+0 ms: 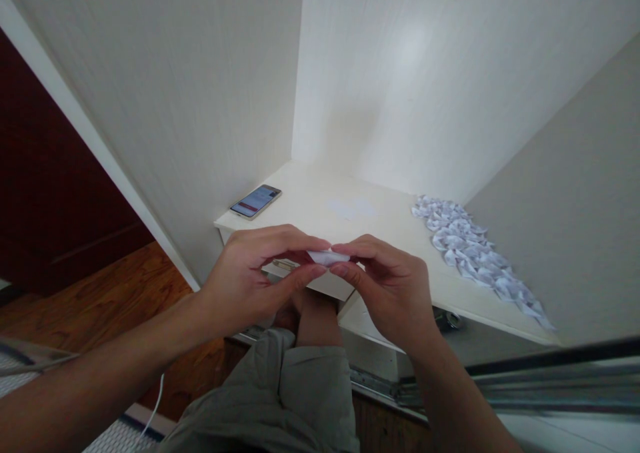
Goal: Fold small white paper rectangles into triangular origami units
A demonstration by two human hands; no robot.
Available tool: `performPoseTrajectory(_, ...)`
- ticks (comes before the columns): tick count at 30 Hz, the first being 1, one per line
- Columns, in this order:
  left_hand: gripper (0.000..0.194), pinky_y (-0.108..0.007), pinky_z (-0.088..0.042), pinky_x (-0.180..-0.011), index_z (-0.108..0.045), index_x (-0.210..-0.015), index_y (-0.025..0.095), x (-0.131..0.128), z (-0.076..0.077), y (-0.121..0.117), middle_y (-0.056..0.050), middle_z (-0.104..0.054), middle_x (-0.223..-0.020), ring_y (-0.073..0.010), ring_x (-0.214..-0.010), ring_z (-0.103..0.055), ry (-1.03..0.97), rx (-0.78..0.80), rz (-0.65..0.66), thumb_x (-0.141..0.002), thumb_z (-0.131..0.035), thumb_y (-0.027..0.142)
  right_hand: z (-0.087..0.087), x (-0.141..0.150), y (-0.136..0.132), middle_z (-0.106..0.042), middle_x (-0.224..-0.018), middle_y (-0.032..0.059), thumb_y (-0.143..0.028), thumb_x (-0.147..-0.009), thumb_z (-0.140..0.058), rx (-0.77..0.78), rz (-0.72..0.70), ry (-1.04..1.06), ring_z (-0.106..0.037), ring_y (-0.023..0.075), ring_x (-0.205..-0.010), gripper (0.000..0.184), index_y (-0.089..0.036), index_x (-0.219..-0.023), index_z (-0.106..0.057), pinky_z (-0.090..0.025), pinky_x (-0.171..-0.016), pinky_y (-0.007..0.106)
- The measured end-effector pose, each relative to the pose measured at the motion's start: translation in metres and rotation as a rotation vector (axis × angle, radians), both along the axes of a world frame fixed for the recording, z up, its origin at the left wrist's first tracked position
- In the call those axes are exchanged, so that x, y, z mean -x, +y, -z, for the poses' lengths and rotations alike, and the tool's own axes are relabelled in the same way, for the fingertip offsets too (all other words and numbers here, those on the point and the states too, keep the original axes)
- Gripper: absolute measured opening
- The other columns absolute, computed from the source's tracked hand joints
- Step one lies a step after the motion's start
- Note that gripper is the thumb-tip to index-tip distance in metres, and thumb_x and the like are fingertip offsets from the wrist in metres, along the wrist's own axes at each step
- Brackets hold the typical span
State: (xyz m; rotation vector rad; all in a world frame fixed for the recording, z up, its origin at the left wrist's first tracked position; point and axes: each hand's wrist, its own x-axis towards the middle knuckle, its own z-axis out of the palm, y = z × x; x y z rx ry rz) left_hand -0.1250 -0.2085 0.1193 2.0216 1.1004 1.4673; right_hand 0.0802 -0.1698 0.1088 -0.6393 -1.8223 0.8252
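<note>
My left hand (255, 273) and my right hand (387, 283) meet in front of me, just above the near edge of a cream shelf (345, 206). Both pinch a small folded piece of white paper (327, 257) between thumbs and fingertips. Most of the paper is hidden by my fingers. Below the hands are my knee and grey shorts (295, 386).
A smartphone (256, 201) with a lit screen lies at the shelf's left front corner. A long heap of several folded white paper pieces (475, 250) runs along the shelf's right side. Pale walls enclose the shelf. A wooden floor (100, 300) lies at left, a metal rail (550, 380) at lower right.
</note>
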Motion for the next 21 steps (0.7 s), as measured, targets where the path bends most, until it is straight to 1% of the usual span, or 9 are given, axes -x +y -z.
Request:
performPoseTrajectory(2, 0.017, -0.029, -0.061, -0.075, -0.083, -0.099, 0.030, 0.000, 0.002, -0.002, -0.005, -0.081, -0.090, -0.0191, -0.079, -0.075, -0.008, 0.022, 0.022, -0.084, -0.079, 0.025, 0.000, -0.001, -0.002, -0.078, -0.086, 0.0005, -0.019, -0.085, -0.081, -0.050, 0.011, -0.011, -0.070, 0.0163, -0.076, 0.017, -0.031, -0.097, -0.083, -0.056, -0.069, 0.030)
performPoseTrajectory(5, 0.016, -0.028, -0.060, -0.070, -0.083, -0.096, 0.031, 0.000, 0.009, -0.006, -0.004, -0.081, -0.087, -0.0195, -0.076, -0.075, -0.068, 0.135, 0.062, -0.082, -0.080, 0.026, 0.002, -0.004, -0.006, -0.078, -0.085, 0.0011, -0.018, -0.086, -0.080, -0.112, -0.005, -0.040, -0.070, 0.0163, -0.073, 0.017, -0.032, -0.096, -0.084, -0.056, -0.065, 0.029)
performPoseTrajectory(7, 0.014, -0.027, -0.060, -0.065, -0.084, -0.093, 0.031, -0.001, 0.016, -0.009, -0.003, -0.081, -0.082, -0.0187, -0.071, -0.074, -0.154, 0.238, 0.094, -0.081, -0.081, 0.026, 0.005, -0.006, -0.009, -0.079, -0.085, 0.0019, -0.019, -0.088, -0.077, -0.110, -0.034, -0.056, -0.070, 0.0164, -0.072, 0.017, -0.032, -0.096, -0.084, -0.056, -0.063, 0.029)
performPoseTrajectory(9, 0.011, -0.026, -0.059, -0.061, -0.084, -0.091, 0.028, -0.003, 0.022, -0.012, -0.003, -0.080, -0.077, -0.0180, -0.066, -0.073, -0.247, 0.334, 0.135, -0.080, -0.082, 0.025, 0.010, -0.006, -0.012, -0.079, -0.084, 0.0020, -0.018, -0.090, -0.075, -0.066, -0.060, -0.063, -0.070, 0.0161, -0.071, 0.018, -0.032, -0.097, -0.084, -0.056, -0.064, 0.028)
performPoseTrajectory(11, 0.010, -0.025, -0.060, -0.061, -0.084, -0.090, 0.024, -0.005, 0.027, -0.012, -0.005, -0.080, -0.076, -0.0183, -0.066, -0.074, -0.304, 0.402, 0.174, -0.080, -0.082, 0.026, 0.016, -0.005, -0.015, -0.079, -0.081, 0.0015, -0.018, -0.090, -0.074, 0.036, -0.062, -0.053, -0.069, 0.0154, -0.069, 0.017, -0.030, -0.095, -0.084, -0.055, -0.065, 0.028)
performPoseTrajectory(13, 0.011, -0.026, -0.061, -0.063, -0.083, -0.091, 0.021, -0.008, 0.032, -0.010, -0.006, -0.080, -0.078, -0.0182, -0.068, -0.075, -0.321, 0.450, 0.195, -0.083, -0.081, 0.028, 0.022, -0.003, -0.016, -0.077, -0.076, 0.0012, -0.021, -0.090, -0.075, 0.190, -0.057, -0.008, -0.068, 0.0152, -0.068, 0.013, -0.029, -0.091, -0.084, -0.054, -0.064, 0.027)
performPoseTrajectory(16, 0.016, -0.026, -0.062, -0.064, -0.082, -0.094, 0.018, -0.011, 0.041, -0.002, -0.007, -0.080, -0.080, -0.0174, -0.069, -0.075, -0.349, 0.528, 0.182, -0.088, -0.076, 0.032, 0.030, 0.002, -0.012, -0.076, -0.073, 0.0014, -0.028, -0.085, -0.080, 0.423, -0.051, 0.096, -0.068, 0.0160, -0.068, 0.005, -0.026, -0.086, -0.084, -0.055, -0.063, 0.028)
performPoseTrajectory(19, 0.022, -0.026, -0.062, -0.063, -0.081, -0.097, 0.016, -0.014, 0.053, 0.011, -0.007, -0.080, -0.082, -0.0171, -0.067, -0.075, -0.402, 0.602, 0.164, -0.088, -0.076, 0.035, 0.038, 0.006, -0.001, -0.078, -0.075, 0.0023, -0.034, -0.078, -0.085, 0.601, -0.030, 0.169, -0.069, 0.0168, -0.070, 0.011, -0.024, -0.084, -0.083, -0.056, -0.068, 0.029)
performPoseTrajectory(21, 0.024, -0.025, -0.062, -0.063, -0.080, -0.099, 0.016, -0.016, 0.060, 0.022, -0.007, -0.080, -0.082, -0.0171, -0.067, -0.075, -0.423, 0.635, 0.158, -0.087, -0.076, 0.037, 0.043, 0.007, 0.008, -0.077, -0.074, 0.0023, -0.036, -0.076, -0.086, 0.689, -0.023, 0.204, -0.068, 0.0165, -0.069, 0.015, -0.023, -0.083, -0.083, -0.056, -0.068, 0.030)
